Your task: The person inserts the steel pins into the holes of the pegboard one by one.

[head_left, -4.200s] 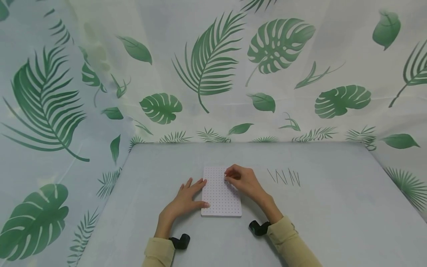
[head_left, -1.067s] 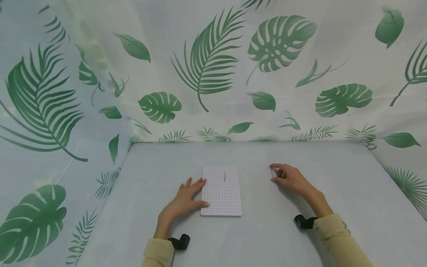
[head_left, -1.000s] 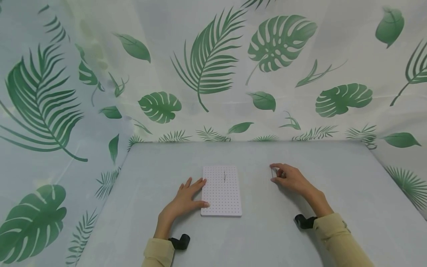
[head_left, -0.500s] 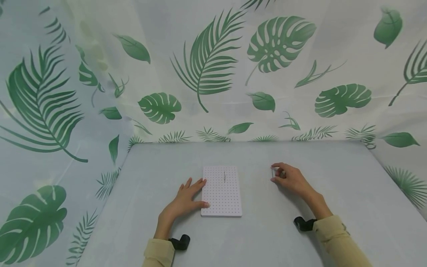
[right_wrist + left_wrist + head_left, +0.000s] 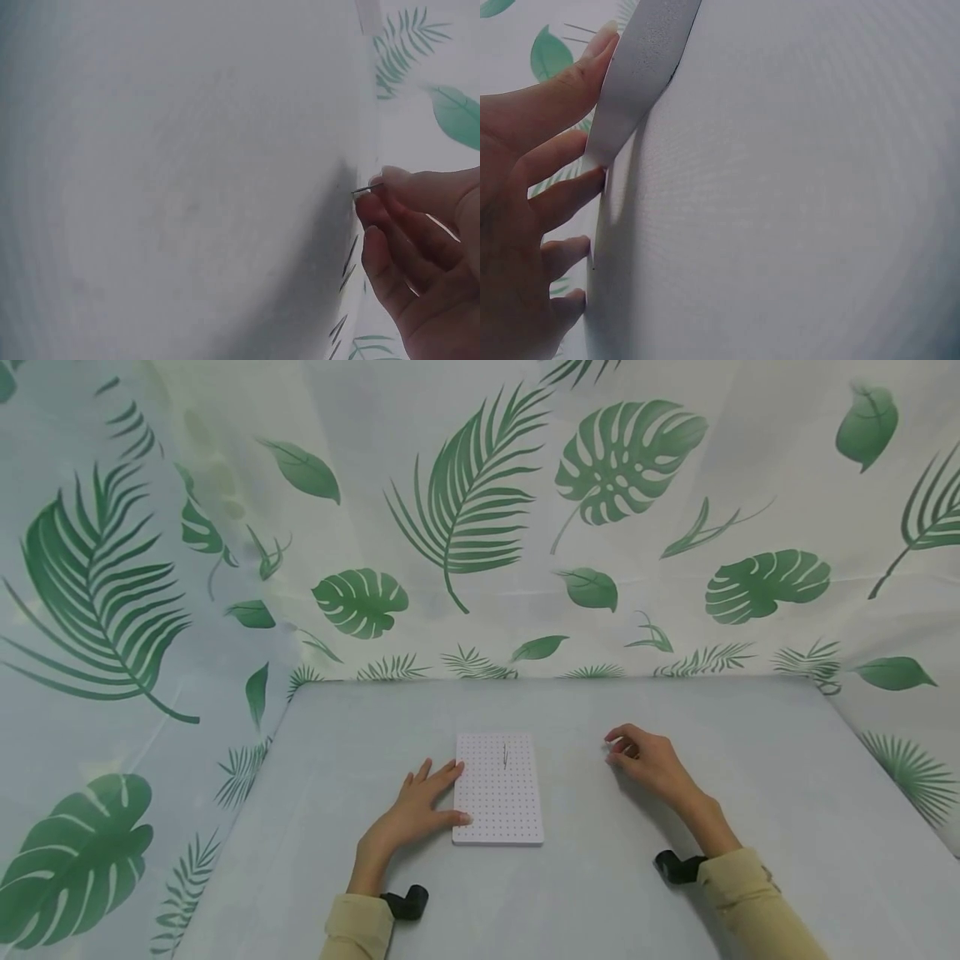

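A white perforated board (image 5: 498, 793) lies flat in the middle of the grey table (image 5: 570, 893), with one thin pin (image 5: 506, 756) standing in its far half. My left hand (image 5: 442, 793) rests flat against the board's left edge, fingers straight and thumb at the near corner; in the left wrist view its fingers (image 5: 562, 112) touch the board's side (image 5: 641, 75). To the right of the board, my right hand (image 5: 617, 748) pinches a thin pin (image 5: 366, 187) between thumb and fingertips just above the table. Several loose pins (image 5: 348, 259) lie under that hand.
Leaf-printed curtains (image 5: 480, 510) close in the table at the back and on both sides. Black wrist cameras (image 5: 405, 902) sit at both cuffs. The table's far edge meets the curtain behind the board.
My right hand has left the board, where a pin now stands, and moved right to the loose pins. Over the last second it lifted slightly with a pin pinched. The left hand stayed put.
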{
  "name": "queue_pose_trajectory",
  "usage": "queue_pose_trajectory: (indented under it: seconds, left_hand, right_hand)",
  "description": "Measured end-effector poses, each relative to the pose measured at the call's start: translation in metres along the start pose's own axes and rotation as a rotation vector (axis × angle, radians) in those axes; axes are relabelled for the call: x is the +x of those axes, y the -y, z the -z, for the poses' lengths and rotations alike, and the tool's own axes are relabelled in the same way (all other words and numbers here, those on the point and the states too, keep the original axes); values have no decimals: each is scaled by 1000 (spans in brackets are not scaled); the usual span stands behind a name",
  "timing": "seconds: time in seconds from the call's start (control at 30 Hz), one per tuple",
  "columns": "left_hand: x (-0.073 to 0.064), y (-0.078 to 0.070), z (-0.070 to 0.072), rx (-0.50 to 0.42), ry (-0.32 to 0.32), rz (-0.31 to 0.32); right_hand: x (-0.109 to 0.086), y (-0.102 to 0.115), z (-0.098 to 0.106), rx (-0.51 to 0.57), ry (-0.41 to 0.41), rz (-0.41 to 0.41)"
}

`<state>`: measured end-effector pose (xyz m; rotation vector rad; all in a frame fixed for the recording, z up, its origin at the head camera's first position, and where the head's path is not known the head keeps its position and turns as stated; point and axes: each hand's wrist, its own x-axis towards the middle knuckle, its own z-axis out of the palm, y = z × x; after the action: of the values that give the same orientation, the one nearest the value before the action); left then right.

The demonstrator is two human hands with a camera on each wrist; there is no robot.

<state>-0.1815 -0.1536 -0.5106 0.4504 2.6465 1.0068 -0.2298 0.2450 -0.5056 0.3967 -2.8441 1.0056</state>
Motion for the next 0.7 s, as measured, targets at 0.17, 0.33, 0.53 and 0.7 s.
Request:
queue_pose_trajectory:
  seconds: [0.17,0.33,0.53,0.7]
  left_hand:
    - [1,0,0,3,1,1]
    - [1,-1,1,4,4,-6]
    - [3,3,-1,6,8,6]
    - [4,4,-2,10,4,14]
  right_hand:
    - [0,9,-2,31,1,8]
    - [3,18,-7,54,-5,16]
    - [6,28,-14,99,10,22]
    - [8,37,-19,135,40,18]
